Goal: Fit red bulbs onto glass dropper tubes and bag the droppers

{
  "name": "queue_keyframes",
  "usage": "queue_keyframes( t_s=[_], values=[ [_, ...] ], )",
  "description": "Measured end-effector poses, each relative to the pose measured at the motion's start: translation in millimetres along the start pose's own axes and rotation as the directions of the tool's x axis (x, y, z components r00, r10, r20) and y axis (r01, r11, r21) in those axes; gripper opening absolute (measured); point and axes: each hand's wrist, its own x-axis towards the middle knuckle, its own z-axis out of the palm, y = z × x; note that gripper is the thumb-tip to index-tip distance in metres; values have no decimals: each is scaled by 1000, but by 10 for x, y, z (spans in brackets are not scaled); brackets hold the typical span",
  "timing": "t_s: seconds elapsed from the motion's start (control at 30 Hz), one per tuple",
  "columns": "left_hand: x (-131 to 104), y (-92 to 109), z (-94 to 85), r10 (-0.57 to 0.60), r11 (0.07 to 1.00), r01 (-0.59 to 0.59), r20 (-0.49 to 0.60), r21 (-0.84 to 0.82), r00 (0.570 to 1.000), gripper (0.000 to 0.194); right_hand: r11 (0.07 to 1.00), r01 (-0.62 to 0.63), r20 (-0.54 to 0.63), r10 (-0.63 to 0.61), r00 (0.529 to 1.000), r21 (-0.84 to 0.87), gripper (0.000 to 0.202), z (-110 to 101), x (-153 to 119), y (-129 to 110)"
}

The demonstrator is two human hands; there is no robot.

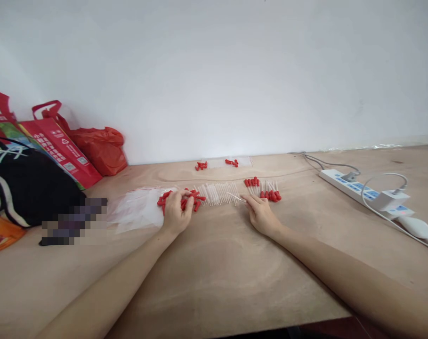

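My left hand (pixel 178 209) is over a pile of red rubber bulbs (pixel 197 205), its thumb and fingers closed round a red bulb (pixel 200 198) that points right. In my right hand (pixel 259 212) is a thin clear tube (pixel 236 197), pinched near one end and pointing left. Between the hands lies a row of clear tubes (pixel 217 194). Just beyond my right hand are several tubes with red bulbs (pixel 252 182) on their ends, and more red bulbs (pixel 271 196) lie nearer the hand.
Clear plastic bags (pixel 134 209) lie left of the bulbs. Further tubes and bulbs (pixel 201 165) sit near the wall. A white power strip (pixel 355 187) with cables is at right. Red bags (pixel 63 150) and a black bag (pixel 33 183) stand at left.
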Motion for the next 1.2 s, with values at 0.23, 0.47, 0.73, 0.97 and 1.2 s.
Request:
queue_keyframes(
  t_s=[0.23, 0.47, 0.73, 0.97, 1.2],
  values=[
    [-173, 292, 25, 268, 955, -180, 428, -235, 863, 9, 998, -66, 16, 65, 998, 20, 22, -1, 29, 35],
    [-162, 351, 33, 192, 967, -91, 443, -239, 876, 24, 996, -79, 55, 78, 995, 31, 16, -54, 57, -21],
    [-145, 347, 173, 233, 944, -85, 460, -319, 857, 9, 997, -31, 83, 26, 996, 65, 16, -62, 45, -55],
    [-175, 329, 137, 149, 940, 15, 451, -340, 880, 8, 981, 147, 136, -163, 977, 124, 16, -114, -20, -199],
    [-178, 330, 135, 243, 927, -96, 385, -363, 890, 17, 974, 180, 160, -201, 966, 138, 13, -128, -24, -228]
  ],
)
